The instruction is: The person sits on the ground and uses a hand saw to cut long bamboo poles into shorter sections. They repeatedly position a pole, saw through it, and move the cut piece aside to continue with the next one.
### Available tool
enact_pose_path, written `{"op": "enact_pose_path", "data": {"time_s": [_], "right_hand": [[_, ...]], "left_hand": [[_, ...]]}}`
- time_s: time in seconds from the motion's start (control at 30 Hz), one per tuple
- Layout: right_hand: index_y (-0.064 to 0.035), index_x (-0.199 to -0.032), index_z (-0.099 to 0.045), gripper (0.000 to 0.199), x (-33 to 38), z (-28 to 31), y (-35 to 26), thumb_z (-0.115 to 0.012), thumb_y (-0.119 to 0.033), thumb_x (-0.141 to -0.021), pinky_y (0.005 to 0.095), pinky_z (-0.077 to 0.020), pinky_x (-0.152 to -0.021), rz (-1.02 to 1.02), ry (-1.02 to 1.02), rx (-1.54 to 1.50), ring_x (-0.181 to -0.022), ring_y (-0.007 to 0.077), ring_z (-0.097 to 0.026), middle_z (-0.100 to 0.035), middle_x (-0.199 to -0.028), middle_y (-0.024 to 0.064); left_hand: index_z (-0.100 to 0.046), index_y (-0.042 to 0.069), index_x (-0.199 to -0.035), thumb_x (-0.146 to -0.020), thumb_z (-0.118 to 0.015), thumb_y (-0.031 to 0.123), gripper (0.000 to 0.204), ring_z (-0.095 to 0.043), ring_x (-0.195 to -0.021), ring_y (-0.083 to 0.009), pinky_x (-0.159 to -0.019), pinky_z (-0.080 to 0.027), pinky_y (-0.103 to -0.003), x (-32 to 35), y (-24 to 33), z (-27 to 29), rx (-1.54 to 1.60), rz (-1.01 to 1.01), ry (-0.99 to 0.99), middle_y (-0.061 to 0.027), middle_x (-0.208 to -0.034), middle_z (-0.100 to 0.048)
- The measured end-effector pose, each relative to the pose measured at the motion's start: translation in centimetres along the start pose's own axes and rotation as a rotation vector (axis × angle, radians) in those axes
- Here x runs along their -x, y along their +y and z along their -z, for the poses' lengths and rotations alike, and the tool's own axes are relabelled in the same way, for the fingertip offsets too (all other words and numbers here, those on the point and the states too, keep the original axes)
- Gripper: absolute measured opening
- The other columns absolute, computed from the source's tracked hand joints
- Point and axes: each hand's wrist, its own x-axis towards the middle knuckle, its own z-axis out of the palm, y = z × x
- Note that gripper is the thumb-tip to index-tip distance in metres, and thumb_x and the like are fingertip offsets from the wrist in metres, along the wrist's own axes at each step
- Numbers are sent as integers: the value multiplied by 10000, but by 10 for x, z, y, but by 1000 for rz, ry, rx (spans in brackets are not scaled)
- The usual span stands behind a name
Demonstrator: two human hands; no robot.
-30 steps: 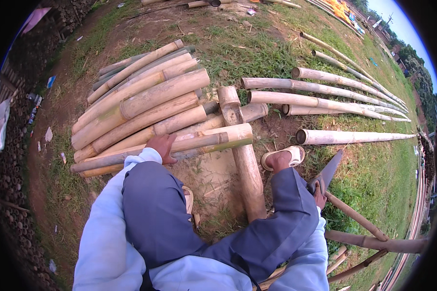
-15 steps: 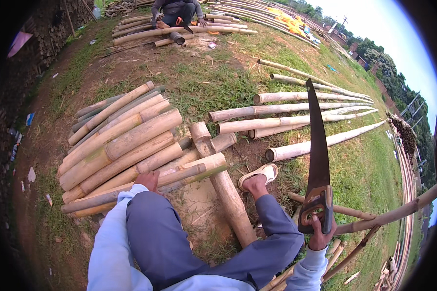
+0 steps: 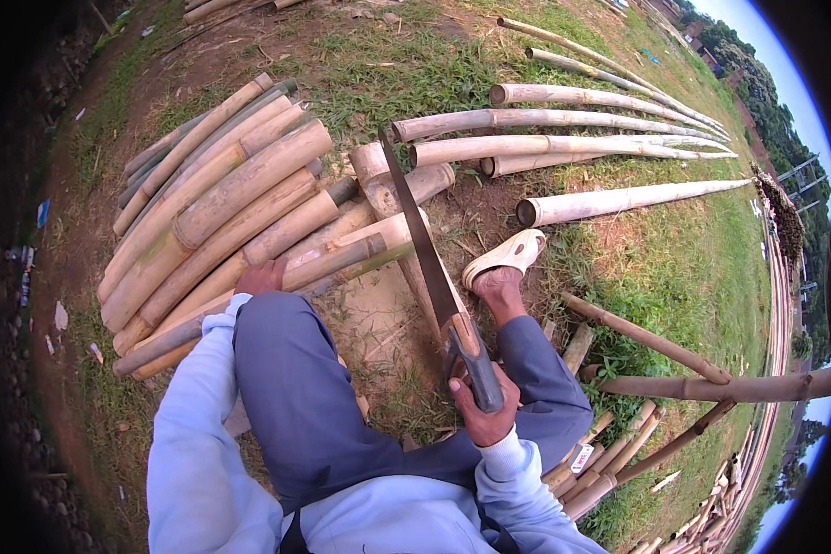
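My right hand (image 3: 489,406) is wrapped round the dark and wooden handle of a handsaw (image 3: 427,247). Its long blade slants up and left, over the near end of a bamboo pole; whether the teeth touch it, I cannot tell. Closed over that bamboo pole (image 3: 337,257), beside my left knee, is my left hand (image 3: 263,277), with its fingers partly hidden. The pole lies across a thick bamboo log (image 3: 369,164) that runs down between my legs, partly behind the blade.
Cut bamboo lengths (image 3: 249,189) lie piled at the left. Long bamboo poles (image 3: 619,199) stretch away at the right. A bamboo frame (image 3: 665,386) and a few cut pieces (image 3: 609,462) are beside my right leg. My sandalled foot (image 3: 503,268) stands past the log.
The saw has swung from upright at the right to a leftward slant over the bamboo, my right hand moving left with it. My left hand stays on the pole. The view has tilted down.
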Motion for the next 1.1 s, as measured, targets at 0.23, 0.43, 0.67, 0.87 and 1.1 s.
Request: {"op": "enact_pose_path", "data": {"time_s": [0.23,0.43,0.67,0.87,1.1], "right_hand": [[3,-955,-628,210,-14,-10,7,-802,-84,-876,296,-450,-597,95,-75,127,-628,132,-545,-574,-708,54],[-4,-925,-639,175,-11,-3,26,-793,-62,-866,281,-471,-619,70,-135,177,-635,111,-577,-627,-721,46],[-6,-985,-643,226,-27,-15,6,-815,-105,-876,344,-466,-570,88,-220,213,-569,223,-584,-596,-697,115],[0,-1236,-681,392,19,6,5,-799,-71,-868,304,-536,-662,99,-229,213,-664,240,-701,-700,-802,128],[0,-1202,-696,359,-40,-13,8,-798,-71,-865,295,-540,-681,-91,-337,220,-699,204,-711,-702,-800,123]], "left_hand": [[-516,53,-1398,-893,-625,302,574,-669,-1113,-391,-956,-524,-476,6,0,0,-27,62,-69,-212,-1224,-673],[-521,54,-1402,-887,-625,292,577,-680,-1080,-394,-941,-531,-475,7,2,3,-26,42,-40,-206,-1203,-681],[-543,56,-1391,-847,-618,203,568,-687,-1060,-388,-882,-562,-475,3,-2,-1,-46,28,-15,-201,-1182,-681],[-540,49,-1384,-827,-664,215,594,-692,-1047,-402,-893,-556,-478,13,-1,-2,-20,12,0,-212,-1180,-690],[-558,36,-1359,-829,-631,148,547,-706,-1006,-400,-856,-567,-485,5,13,16,0,8,-15,-211,-1159,-700]]}}
